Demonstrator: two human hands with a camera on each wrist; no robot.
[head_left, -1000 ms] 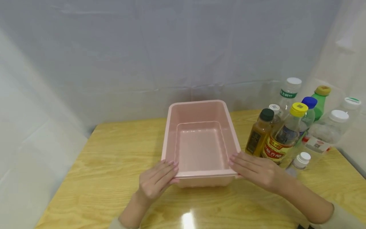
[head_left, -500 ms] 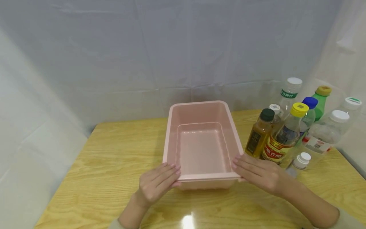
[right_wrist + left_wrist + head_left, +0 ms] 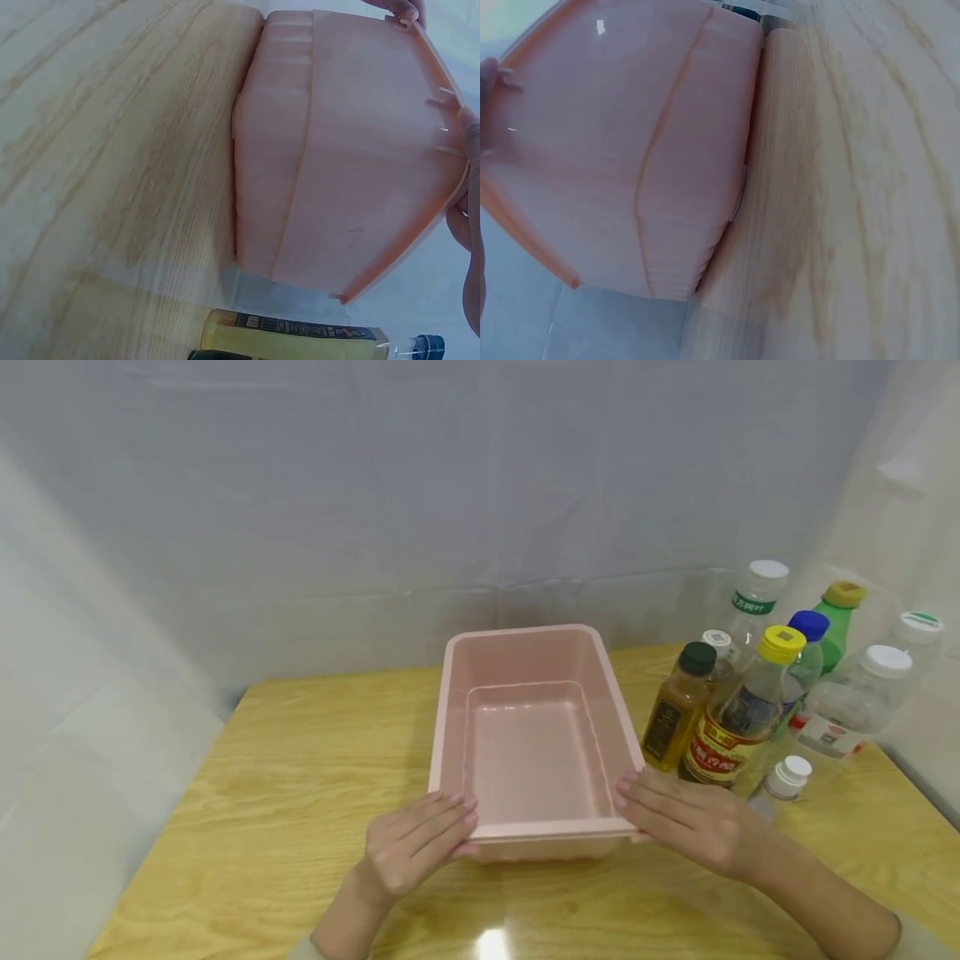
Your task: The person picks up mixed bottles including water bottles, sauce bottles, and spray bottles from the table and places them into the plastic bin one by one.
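Observation:
A pink rectangular plastic basin [image 3: 525, 656] stands on the wooden table, its inside bare. My left hand [image 3: 412, 847] grips the near left corner of its rim, fingers laid over the top. At the near right corner my right hand [image 3: 697, 822] holds the rim in the same way. Both wrist views show the outer wall from low down: the basin [image 3: 622, 150] fills much of the left one. In the right wrist view, my right hand [image 3: 471, 217] has its thumb under the rim. The basin's base rests at the tabletop.
Several bottles crowd the table's right side. Closest to the basin stands an amber bottle [image 3: 671, 722] with a dark green cap. Beside it are a yellow-capped sauce bottle [image 3: 723, 747] and a small white-capped bottle [image 3: 780, 785]. A pale sheet [image 3: 337, 527] hangs behind the table [image 3: 300, 752].
The basin has slid slightly toward me and to the right, with both hands moving along on its rim. The bottles keep their places.

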